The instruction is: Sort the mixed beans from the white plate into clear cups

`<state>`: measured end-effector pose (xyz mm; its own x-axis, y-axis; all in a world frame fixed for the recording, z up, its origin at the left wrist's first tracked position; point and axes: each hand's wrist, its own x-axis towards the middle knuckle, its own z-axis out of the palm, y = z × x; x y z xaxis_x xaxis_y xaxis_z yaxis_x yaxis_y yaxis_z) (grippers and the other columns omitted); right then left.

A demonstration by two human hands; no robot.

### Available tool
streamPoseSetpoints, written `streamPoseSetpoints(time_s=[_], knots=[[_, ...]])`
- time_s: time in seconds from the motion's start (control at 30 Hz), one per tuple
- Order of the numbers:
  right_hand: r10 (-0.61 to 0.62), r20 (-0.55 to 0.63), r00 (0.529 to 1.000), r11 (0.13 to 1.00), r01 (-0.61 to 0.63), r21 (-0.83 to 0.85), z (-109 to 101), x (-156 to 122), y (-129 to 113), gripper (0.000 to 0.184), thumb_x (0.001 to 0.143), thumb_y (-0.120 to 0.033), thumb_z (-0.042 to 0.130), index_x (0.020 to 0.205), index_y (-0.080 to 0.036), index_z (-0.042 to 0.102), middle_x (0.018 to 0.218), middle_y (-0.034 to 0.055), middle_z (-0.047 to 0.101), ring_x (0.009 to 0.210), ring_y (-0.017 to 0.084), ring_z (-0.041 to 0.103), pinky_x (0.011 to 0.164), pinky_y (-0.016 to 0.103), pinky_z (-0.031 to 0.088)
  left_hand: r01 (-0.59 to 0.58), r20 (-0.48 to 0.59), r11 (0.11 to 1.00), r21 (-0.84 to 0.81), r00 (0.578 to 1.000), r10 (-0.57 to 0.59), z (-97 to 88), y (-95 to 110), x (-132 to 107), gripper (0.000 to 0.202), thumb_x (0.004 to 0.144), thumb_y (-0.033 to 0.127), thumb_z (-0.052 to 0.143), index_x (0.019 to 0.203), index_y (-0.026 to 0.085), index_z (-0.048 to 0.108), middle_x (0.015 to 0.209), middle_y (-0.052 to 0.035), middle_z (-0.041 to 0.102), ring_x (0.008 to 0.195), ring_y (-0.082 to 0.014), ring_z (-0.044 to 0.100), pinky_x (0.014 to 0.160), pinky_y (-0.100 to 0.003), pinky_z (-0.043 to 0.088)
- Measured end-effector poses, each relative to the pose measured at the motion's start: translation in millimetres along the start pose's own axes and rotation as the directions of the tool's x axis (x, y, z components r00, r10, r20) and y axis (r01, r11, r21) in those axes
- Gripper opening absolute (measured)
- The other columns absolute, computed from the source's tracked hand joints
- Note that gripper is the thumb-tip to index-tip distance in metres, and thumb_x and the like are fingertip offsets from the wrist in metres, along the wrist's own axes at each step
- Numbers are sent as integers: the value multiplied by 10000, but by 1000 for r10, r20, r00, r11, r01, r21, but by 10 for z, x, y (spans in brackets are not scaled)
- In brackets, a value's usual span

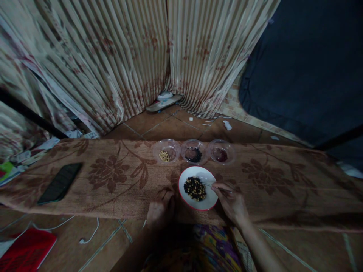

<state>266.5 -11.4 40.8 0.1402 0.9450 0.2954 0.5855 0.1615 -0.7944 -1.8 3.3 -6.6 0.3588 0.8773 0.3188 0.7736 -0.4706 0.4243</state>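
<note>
A white plate with a red rim (210, 201) lies on the brown flowered cloth (269, 177) and holds a heap of mixed dark and yellow beans (195, 188). My right hand (231, 200) is at the plate's right edge, fingers pinched on thin tweezers (211, 184) whose tips reach toward the beans. My left hand (160, 207) rests on the cloth just left of the plate with its fingers curled under. Beyond the plate stand three clear bowls: yellow beans (165, 152), dark beans (193, 152), reddish beans (221, 152).
A black phone (60, 182) lies on the cloth at the left. Striped curtains (136, 56) hang behind. The tiled floor holds a sandal (163, 102), a white cable (87, 234) and a red item (25, 251). A dark sheet (306, 64) fills the right.
</note>
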Motion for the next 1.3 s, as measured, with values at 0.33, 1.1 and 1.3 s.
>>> streamPoseSetpoints(time_s=[0.33,1.1,1.3], knots=[[79,-73,994,997,-77,31,-39,-6,49,220,843,-417,625,811,-226,728,873,60,737,829,221,674,764,354,529,-11,7,1000,21,1000,11,-21,9,12,144,921,199,443,927,228,585,851,-31,639,790,-148,613,687,-260,506],[170,29,985,983,-171,63,-398,227,-140,226,799,-423,668,836,-209,733,857,53,748,756,208,694,667,293,545,14,-1,999,34,1000,-14,-6,12,14,148,917,189,440,907,228,583,859,-30,649,778,-144,617,680,-251,507],[70,246,967,997,-74,8,-176,102,-234,216,875,-385,576,818,-243,729,876,43,733,827,206,678,741,306,534,-9,1,999,31,1000,9,5,-9,11,119,901,187,473,919,227,583,896,-36,651,834,-154,616,736,-267,515]])
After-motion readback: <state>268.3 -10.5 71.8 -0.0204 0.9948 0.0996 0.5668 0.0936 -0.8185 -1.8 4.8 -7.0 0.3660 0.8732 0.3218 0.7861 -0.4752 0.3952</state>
